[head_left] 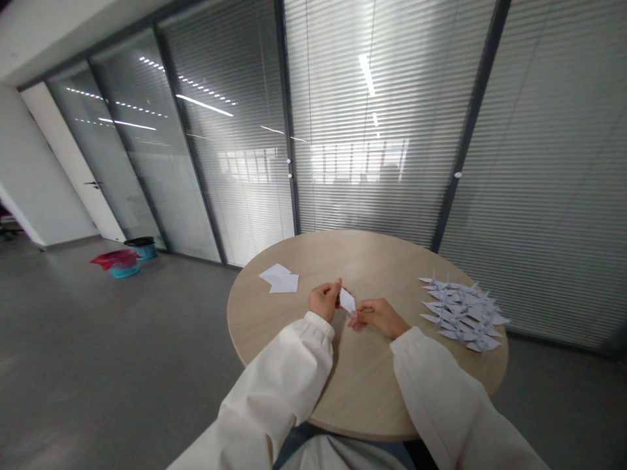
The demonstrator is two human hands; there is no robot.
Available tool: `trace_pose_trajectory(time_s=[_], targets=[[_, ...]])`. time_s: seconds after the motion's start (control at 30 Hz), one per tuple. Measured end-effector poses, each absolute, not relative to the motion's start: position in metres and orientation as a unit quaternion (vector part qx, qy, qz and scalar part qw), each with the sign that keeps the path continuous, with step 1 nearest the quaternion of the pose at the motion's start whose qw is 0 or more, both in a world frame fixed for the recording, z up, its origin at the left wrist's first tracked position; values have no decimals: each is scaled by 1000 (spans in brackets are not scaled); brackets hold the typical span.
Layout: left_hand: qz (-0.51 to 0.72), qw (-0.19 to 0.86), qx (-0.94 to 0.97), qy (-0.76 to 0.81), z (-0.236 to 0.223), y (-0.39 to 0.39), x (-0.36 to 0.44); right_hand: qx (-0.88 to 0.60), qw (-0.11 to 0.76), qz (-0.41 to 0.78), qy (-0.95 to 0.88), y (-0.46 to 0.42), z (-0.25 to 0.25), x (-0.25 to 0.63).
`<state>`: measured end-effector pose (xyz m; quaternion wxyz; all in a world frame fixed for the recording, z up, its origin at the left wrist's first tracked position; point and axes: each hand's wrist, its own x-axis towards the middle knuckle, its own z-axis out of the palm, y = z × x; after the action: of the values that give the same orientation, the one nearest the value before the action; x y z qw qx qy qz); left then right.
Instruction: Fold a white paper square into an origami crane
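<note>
White sleeves [279, 385] reach over the round wooden surface [362, 385]; the left hand [324, 300] and right hand [379, 318] are together, pinching a folded white paper [347, 301] between them. Loose paper sheets [279, 279] lie left, folded paper cranes [460, 312] right.

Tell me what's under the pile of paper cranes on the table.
The paper cranes rest on the light wood round tabletop, visible around their edges. The surface directly beneath the pile is covered, so nothing there can be seen.

Cranes: folded paper cranes [460, 312] are laid out on the right of the table.
Sheets: white paper sheets [279, 279] are placed left on a round wooden table [372, 258].
Floor: a teal bin [124, 269] is set far left, draped with red plastic [110, 258].
</note>
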<state>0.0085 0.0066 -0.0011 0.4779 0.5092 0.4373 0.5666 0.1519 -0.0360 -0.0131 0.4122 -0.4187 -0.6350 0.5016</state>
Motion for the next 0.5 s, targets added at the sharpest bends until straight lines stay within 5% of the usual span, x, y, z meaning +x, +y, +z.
trace_pose_trajectory(time_s=[0.5], targets=[[535,577,497,366,-2,5,12,-462,562,382,-570,-25,-19,163]])
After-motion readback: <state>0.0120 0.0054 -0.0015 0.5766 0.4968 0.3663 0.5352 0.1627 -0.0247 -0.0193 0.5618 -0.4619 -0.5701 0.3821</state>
